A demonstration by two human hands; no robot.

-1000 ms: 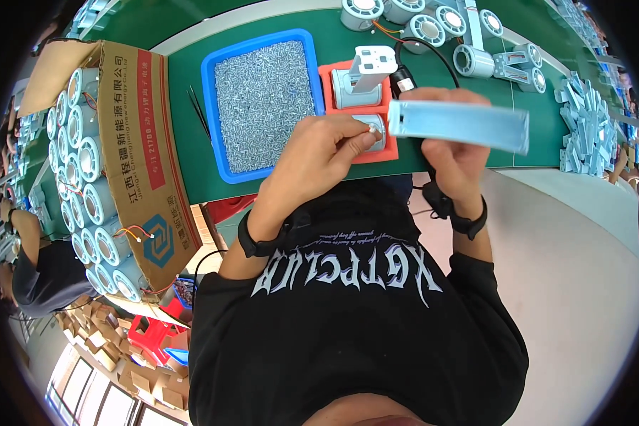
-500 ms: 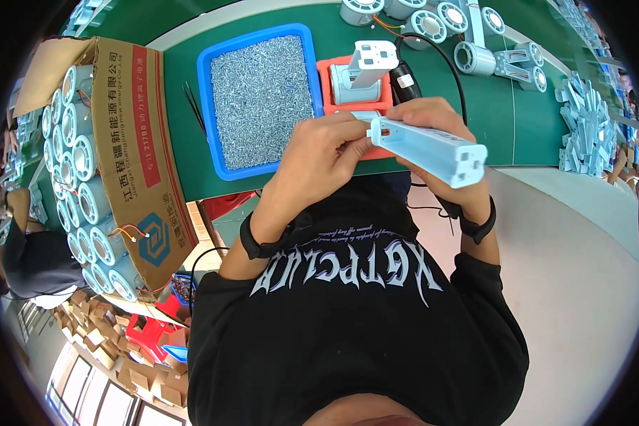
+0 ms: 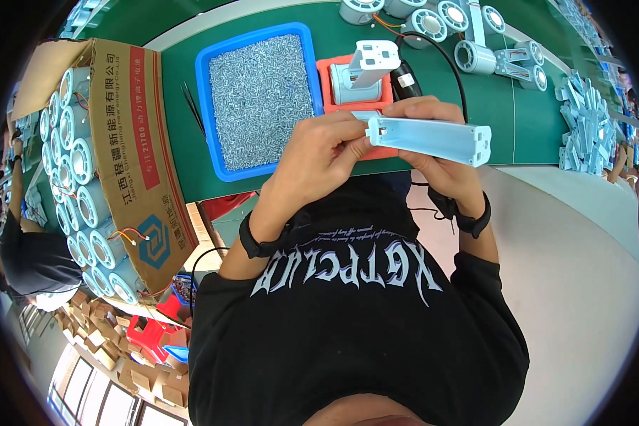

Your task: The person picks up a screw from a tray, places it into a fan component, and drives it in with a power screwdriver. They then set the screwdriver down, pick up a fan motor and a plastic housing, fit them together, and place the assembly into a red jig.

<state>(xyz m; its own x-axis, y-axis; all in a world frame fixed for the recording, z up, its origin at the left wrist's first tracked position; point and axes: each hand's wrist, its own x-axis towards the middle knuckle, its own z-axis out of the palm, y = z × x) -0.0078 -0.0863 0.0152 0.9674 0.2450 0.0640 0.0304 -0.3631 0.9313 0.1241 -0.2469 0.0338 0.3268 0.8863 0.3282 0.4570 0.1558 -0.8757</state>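
Above the table's near edge, a long light-blue channel-shaped plastic housing lies nearly level, its hollow side showing. My right hand is closed round its right part, fingers behind and thumb below. My left hand pinches near its left end, where a notched end piece shows; the fingertips are partly hidden. Another light-blue edge shows behind the left fingers, and I cannot tell whether it is held. Just beyond, an orange fixture holds a light-blue cylindrical part with an upright arm. Beside it rests a black corded tool.
A blue tray full of small metal screws lies left of the fixture. Further left stands a cardboard box of light-blue cylindrical parts with wires. Similar assemblies lie at the back, and a pile of light-blue pieces at the right.
The housing's right end has swung up and away from me, so its hollow inside now shows. My right hand has turned with it; my left hand has hardly moved.
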